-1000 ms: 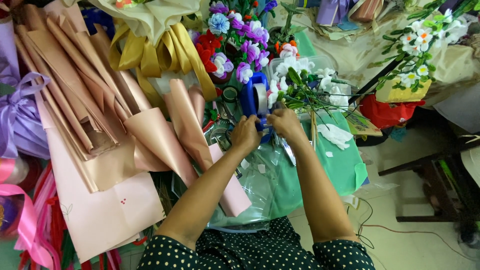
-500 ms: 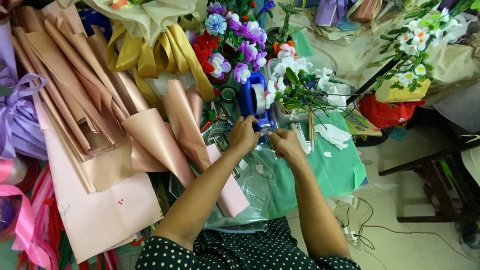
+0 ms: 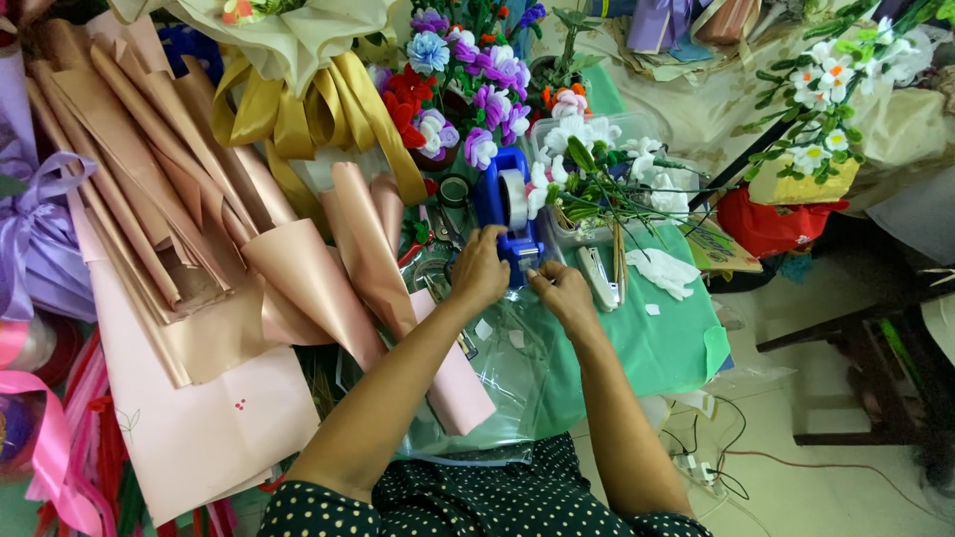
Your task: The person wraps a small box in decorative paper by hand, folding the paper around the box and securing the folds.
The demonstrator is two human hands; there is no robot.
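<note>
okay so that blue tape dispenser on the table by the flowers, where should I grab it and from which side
Grip the blue plastic tape dispenser across its two flat side walls, low near the base, coming from above on the near side. The roll of clear tape stands upright in the middle, and artificial flowers crowd the far end. The left hand already steadies the near end; the right hand sits beside it.

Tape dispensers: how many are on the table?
1. The blue tape dispenser stands between the flowers and the clear plastic sheet, with the left hand and right hand at its base. Clutter may hide others.
</note>
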